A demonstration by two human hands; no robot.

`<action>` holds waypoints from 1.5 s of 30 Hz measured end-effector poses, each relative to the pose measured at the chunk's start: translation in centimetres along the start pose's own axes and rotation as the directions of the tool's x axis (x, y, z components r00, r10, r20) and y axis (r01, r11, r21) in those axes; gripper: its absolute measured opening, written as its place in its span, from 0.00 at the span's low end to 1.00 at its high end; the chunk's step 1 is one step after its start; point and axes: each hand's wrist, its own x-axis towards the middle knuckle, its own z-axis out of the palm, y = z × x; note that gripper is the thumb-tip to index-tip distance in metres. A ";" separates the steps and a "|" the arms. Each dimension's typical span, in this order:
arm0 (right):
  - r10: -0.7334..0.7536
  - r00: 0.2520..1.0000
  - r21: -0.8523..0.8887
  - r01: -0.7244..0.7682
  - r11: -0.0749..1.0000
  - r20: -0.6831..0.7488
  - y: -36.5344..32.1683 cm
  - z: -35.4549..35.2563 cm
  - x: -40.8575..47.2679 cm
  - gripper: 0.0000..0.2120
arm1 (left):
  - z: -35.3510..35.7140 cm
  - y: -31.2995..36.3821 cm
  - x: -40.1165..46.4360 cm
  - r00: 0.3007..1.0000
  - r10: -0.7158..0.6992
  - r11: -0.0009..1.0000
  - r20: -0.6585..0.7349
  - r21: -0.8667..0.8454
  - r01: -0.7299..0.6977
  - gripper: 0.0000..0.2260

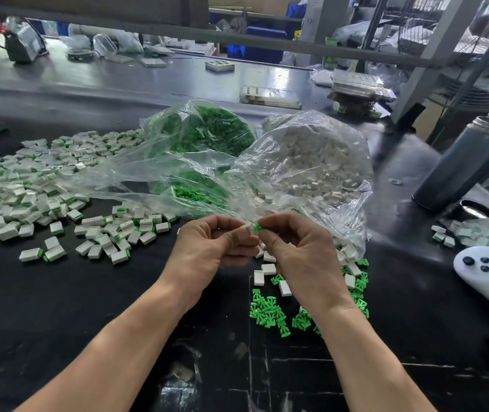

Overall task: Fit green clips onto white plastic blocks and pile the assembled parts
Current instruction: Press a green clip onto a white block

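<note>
My left hand (207,248) pinches a white plastic block (246,228) at the table's middle. My right hand (299,254) pinches a green clip (256,228) right against the block's end. Loose green clips (270,313) and bare white blocks (268,269) lie under and beside my right hand. A wide pile of assembled parts (38,185), white with green ends, covers the left of the black table (88,307). Behind my hands stand an open clear bag of green clips (207,132) and an open clear bag of white blocks (320,162).
A grey bottle (463,162) stands at the right, with a white handheld controller (487,269) and a small bag of parts (484,233) near it. Trays and boxes (270,98) sit on the grey bench behind. A metal frame (427,55) rises at the back right.
</note>
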 end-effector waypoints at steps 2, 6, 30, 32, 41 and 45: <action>-0.014 1.000 -0.025 0.014 1.000 0.005 -0.1 -0.1 -0.1 0.07 | 0.0 0.0 0.0 1.000 0.002 1.000 0.003 0.014 -0.002 0.13; -0.084 0.996 -0.164 0.085 0.983 0.014 -0.1 -0.3 -0.3 0.07 | -0.1 -0.2 0.0 1.000 0.022 0.998 0.004 0.061 -0.023 0.14; 0.020 0.999 -0.118 -0.016 0.993 0.033 0.6 -0.3 0.2 0.10 | -0.8 -1.0 0.6 0.993 0.109 0.973 0.037 0.202 -0.114 0.05; 0.033 0.999 -0.063 -0.032 0.997 0.012 0.5 -0.1 0.2 0.10 | -0.8 -1.0 0.5 0.993 0.111 0.970 0.043 0.211 -0.118 0.04; 0.139 0.990 0.126 -0.139 0.982 0.013 0.5 0.2 0.1 0.03 | -0.6 -1.0 0.6 0.997 0.079 0.994 0.020 0.069 -0.080 0.09; 0.084 0.996 -0.040 -0.083 0.996 0.025 0.6 0.1 0.0 0.07 | -0.9 -1.2 0.7 0.996 0.088 0.984 0.027 0.155 -0.091 0.10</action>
